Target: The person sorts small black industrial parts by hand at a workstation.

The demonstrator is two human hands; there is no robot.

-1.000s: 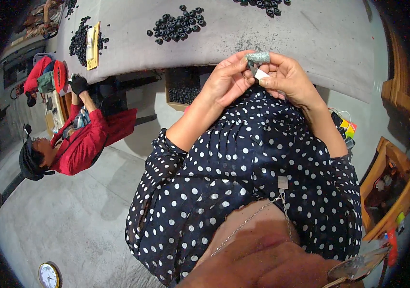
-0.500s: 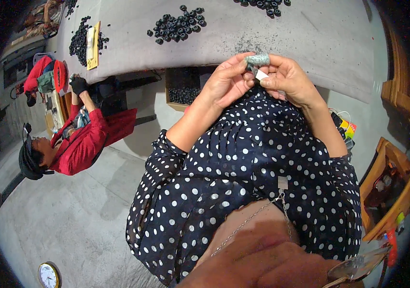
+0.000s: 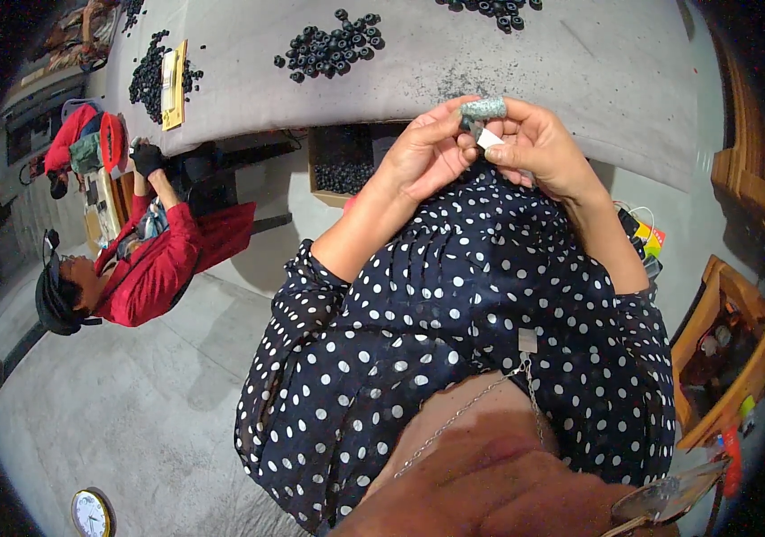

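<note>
Upper centre of frame: left hand point(image 3: 430, 148) is pinching a small dark piece point(image 3: 467, 122), mostly hidden; right hand point(image 3: 539, 148) is gripping a white-ended tool point(image 3: 489, 140) just beside it, index finger wearing a speckled cover point(image 3: 484, 108). Black ring-shaped pieces point(image 3: 332, 48) are lying heaped on grey table point(image 3: 606, 72), top of frame.

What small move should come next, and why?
Perhaps tilt the left hand slightly to expose the dark bit: it sits mostly hidden between both hands, and the white piece pinched by the right hand lies right beside it.
</note>
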